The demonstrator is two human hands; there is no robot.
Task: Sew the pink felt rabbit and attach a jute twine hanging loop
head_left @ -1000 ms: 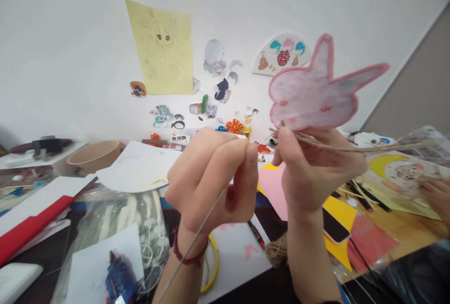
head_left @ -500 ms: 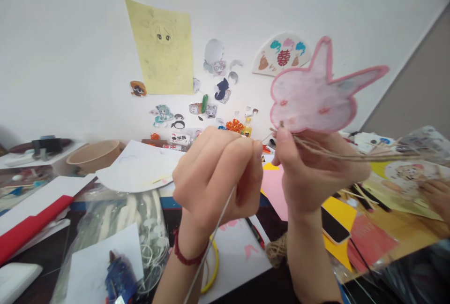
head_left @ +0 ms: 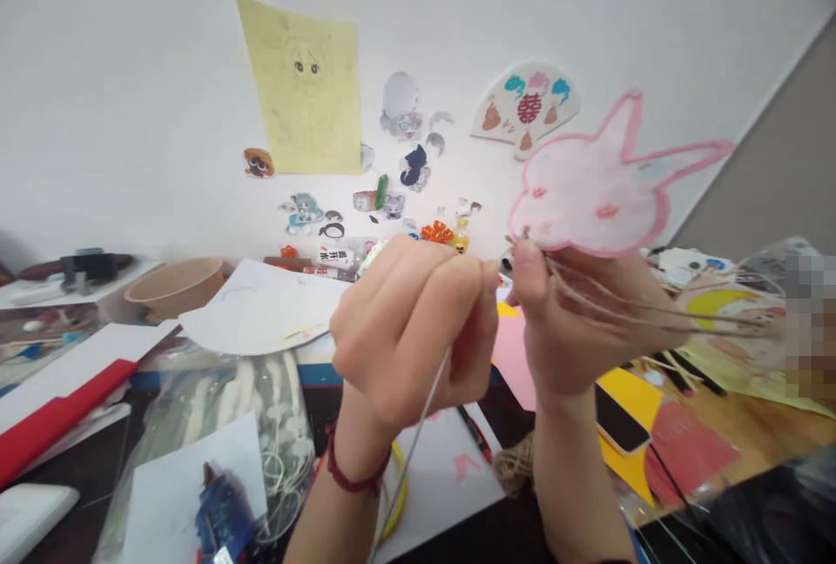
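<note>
The rabbit cutout (head_left: 588, 185) sits tilted at the right of my view, its lower edge at the thumb of the right hand (head_left: 575, 312), which seems to pinch it together with the brown twine (head_left: 627, 307); a small tuft shows at the thumb tip and the strands trail off to the right. Apart from the cutout, on its left, the left hand (head_left: 414, 329) is clenched, thumb and forefinger together, gripping a pale strand (head_left: 424, 407) that runs down past the wrist. I judge this to be drawing the strand tight, so I'd hold the right thumb firmly over the tuft, pull evenly sideways, and ease off if the cutout began to bend. I cannot tell whether the strand joins the twine, since the fist hides its upper run. Lower down, between the forearms, lies a ball of twine (head_left: 515, 464).
</note>
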